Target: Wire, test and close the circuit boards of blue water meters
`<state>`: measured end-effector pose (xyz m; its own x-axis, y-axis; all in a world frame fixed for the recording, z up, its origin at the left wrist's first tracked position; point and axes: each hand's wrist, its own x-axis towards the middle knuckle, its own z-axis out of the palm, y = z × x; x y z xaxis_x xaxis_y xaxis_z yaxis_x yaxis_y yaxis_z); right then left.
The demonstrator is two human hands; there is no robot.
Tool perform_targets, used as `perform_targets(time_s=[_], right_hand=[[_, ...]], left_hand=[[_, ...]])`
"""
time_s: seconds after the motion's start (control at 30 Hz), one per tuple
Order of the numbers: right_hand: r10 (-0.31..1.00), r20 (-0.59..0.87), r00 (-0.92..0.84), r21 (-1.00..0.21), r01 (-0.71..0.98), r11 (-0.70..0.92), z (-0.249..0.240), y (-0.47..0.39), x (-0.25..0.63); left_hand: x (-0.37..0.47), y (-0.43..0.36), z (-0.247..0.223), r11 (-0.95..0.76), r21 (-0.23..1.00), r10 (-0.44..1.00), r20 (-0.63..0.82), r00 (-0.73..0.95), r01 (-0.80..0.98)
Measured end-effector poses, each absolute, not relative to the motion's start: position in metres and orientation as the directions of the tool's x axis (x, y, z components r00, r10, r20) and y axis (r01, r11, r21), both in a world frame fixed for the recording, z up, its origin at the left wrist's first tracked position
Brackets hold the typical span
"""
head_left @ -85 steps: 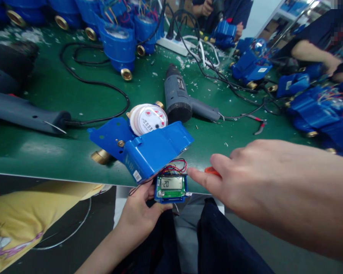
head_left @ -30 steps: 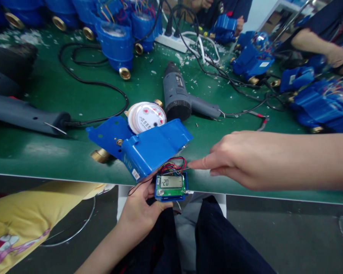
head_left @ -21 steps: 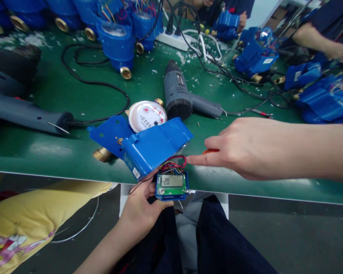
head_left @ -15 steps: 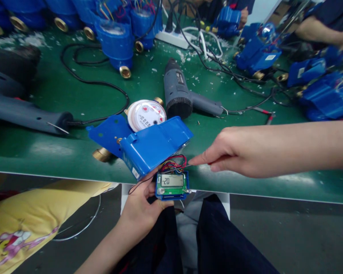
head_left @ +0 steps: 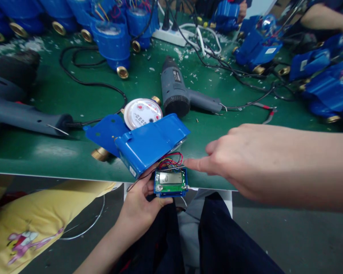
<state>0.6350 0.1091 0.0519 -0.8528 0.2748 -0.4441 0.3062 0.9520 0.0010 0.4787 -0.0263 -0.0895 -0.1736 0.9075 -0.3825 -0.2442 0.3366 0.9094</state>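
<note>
Green circuit board (head_left: 170, 182) with a small grey display, digits too blurred to read, sits in a blue frame just below the table edge (head_left: 45, 173). The left hand (head_left: 141, 203) grasps it from beneath. The right hand (head_left: 240, 160) is loosely curled, its forefinger pointing at the red wires (head_left: 171, 160) above the board, gripping nothing visible. Just above the board lies the blue meter housing (head_left: 151, 142) with a small unreadable label, then the white dial (head_left: 143, 113) and a grey heat gun (head_left: 177, 93).

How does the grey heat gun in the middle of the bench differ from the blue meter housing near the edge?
The heat gun is grey, with a round barrel; the blue meter housing is boxy. The heat gun lies alone, untouched, further back; the housing sits at the table edge, with wires running to the display board in the left hand. Both rest on the green mat.
</note>
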Motion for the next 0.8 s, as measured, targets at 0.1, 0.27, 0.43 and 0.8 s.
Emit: perform_targets(time_s=[0.1,0.27,0.43,0.8], right_hand=[[0.240,-0.507,-0.828,-0.070,0.317,0.946,0.051,0.118,0.636],[0.110,-0.382,-0.917,0.075,0.089,0.993,0.041,0.130,0.650],[0.003,-0.390,-0.921,0.080,-0.030,0.996,0.037,0.147,0.651],[-0.053,-0.411,-0.910,0.018,-0.066,0.998,0.027,0.172,0.640]], left_hand=[[0.479,-0.027,-0.091,0.328,0.917,0.910,-0.372,-0.185,-0.229],[0.479,-0.027,-0.090,0.354,0.900,0.899,-0.403,-0.174,-0.255],[0.478,-0.028,-0.091,0.357,0.906,0.904,-0.396,-0.162,-0.228],[0.476,-0.030,-0.092,0.335,0.928,0.914,-0.362,-0.182,-0.163]])
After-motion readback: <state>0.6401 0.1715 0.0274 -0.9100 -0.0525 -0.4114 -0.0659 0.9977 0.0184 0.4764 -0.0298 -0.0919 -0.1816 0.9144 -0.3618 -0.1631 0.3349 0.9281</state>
